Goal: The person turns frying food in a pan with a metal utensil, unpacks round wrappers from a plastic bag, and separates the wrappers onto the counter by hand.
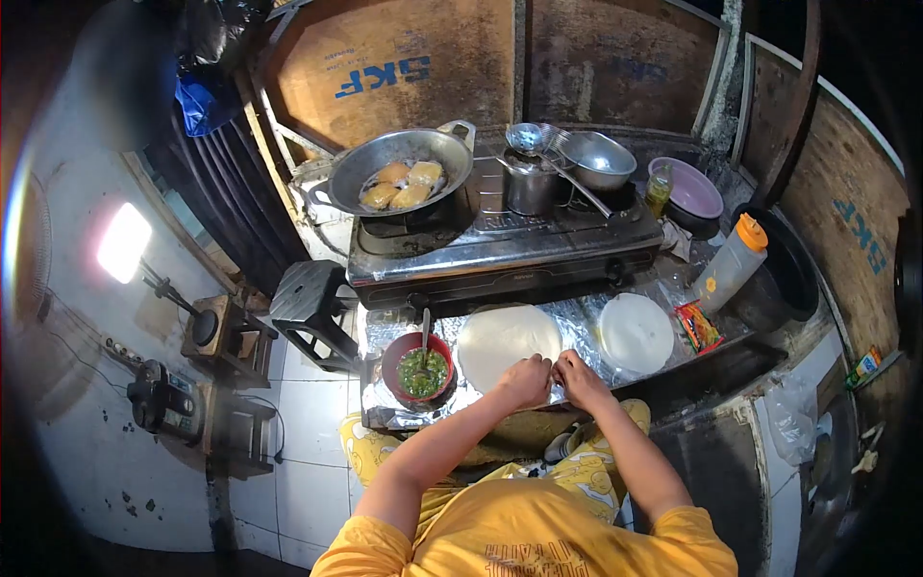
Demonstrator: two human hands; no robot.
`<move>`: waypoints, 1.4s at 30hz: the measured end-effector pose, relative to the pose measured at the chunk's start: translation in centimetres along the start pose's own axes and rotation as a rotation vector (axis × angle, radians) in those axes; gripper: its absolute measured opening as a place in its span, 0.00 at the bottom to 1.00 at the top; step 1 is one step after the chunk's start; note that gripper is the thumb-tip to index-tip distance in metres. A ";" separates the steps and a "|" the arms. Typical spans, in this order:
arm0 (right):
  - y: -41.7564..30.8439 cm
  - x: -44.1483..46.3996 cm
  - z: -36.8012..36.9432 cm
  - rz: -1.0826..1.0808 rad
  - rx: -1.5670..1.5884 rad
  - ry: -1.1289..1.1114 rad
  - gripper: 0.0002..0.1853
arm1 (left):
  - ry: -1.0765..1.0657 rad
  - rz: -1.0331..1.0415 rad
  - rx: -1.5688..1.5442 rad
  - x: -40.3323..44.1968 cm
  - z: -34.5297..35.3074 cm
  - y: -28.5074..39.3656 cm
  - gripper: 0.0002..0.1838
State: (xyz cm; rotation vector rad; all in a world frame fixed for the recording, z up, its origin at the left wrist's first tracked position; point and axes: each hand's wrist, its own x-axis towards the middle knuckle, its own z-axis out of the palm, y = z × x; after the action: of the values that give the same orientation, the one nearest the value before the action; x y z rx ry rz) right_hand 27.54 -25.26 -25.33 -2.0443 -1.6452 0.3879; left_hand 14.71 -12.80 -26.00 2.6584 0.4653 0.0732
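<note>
A thin, pale round sheet, like a dough wrapper, lies on the foil-covered counter. At its lower right edge my left hand and my right hand come together, almost touching. Both have their fingers bent and closed in a pinch; what is between the fingertips is hidden. Left of the sheet is a red bowl of chopped greens in liquid, a metal spoon leaning in it. To the right of my hands lies a white round plate or stack of sheets.
Behind stands a gas stove carrying a wok with several golden pieces frying, a metal pot with a strainer across it, and a metal bowl. An orange-capped bottle and colourful packet sit at right; a black stool at left.
</note>
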 end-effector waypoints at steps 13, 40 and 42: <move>1.1 0.6 2.0 0.180 0.159 0.245 0.08 | -0.008 -0.052 0.086 0.3 1.8 0.4 0.12; -3.2 1.1 2.2 0.466 0.431 0.249 0.14 | 0.146 -0.111 -0.410 0.5 -1.3 -3.3 0.17; -3.2 1.1 2.3 0.457 0.430 0.290 0.13 | 0.151 -0.092 -0.377 0.8 -1.4 -3.2 0.16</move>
State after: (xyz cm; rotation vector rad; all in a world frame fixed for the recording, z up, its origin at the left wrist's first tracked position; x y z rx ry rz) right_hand 23.93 -23.29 -25.51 -2.0066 -0.8309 0.5179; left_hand 14.33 -9.23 -26.13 2.2686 0.5604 0.3045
